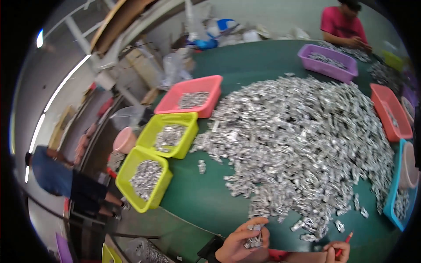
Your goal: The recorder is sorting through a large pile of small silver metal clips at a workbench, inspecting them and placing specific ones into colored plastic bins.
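Observation:
At the lower edge, my left hand (239,243) is closed around small silver metal parts (254,236), held upright between thumb and fingers. To its right, my right hand (337,252) grips a thin red pencil-like tool (349,237), whose upper end sticks out of the fist; its other end is hidden. Both hands are at the near side of a large heap of similar silver metal parts (302,140), spread over the green table (188,184). A few loose parts (339,226) lie between the heap and my right hand.
Left of the heap stand a pink basket (162,105) and two yellow-green baskets (193,136), all holding parts. A purple basket (324,68), a red tray (386,94) and a blue tray (388,206) line the far and right sides. One person (344,26) sits opposite; another (55,175) stands left.

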`<state>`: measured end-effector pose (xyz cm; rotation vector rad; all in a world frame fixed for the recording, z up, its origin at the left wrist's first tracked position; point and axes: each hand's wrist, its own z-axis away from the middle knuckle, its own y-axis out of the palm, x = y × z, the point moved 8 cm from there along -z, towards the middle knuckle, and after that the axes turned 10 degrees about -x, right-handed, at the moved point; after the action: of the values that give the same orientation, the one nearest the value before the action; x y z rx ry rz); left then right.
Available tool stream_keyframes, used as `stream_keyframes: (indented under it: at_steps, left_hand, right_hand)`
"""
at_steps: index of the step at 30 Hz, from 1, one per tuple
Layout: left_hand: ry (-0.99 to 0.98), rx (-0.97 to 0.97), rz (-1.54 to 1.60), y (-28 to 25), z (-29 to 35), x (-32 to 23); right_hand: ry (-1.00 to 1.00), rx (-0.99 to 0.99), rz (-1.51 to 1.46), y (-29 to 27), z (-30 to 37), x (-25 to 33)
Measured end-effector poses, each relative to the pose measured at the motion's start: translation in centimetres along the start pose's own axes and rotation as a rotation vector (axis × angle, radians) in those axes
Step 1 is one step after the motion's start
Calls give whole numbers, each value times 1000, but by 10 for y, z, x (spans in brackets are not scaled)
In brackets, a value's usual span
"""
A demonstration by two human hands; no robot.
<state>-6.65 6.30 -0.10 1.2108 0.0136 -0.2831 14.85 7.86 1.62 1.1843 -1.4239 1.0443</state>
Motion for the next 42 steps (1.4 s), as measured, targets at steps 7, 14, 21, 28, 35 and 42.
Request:
stream_keyframes:
  at_steps: [7,14,21,28,35,42]
  left_hand:
    - [1137,-490,-237,-13,130,-216]
    - [1442,-1228,-1647,-42,186,-332]
    - [1389,-630,-1913,32,85,-153]
    - [920,-74,-1881,67,-18,31]
    - [1000,-69,-2189,67,-35,72]
    - [555,-353,-1194,24,-27,39]
  right_hand:
    - [76,47,-85,1,-9,-12]
    - [65,-9,-63,-2,-8,-9]
    - [117,-67,-47,-4,-16,-14]
    - [93,-20,10,-4,-10,-22]
    - [235,16,-115,-11,-2,-33]
    - [84,45,-95,8,-7,-19]
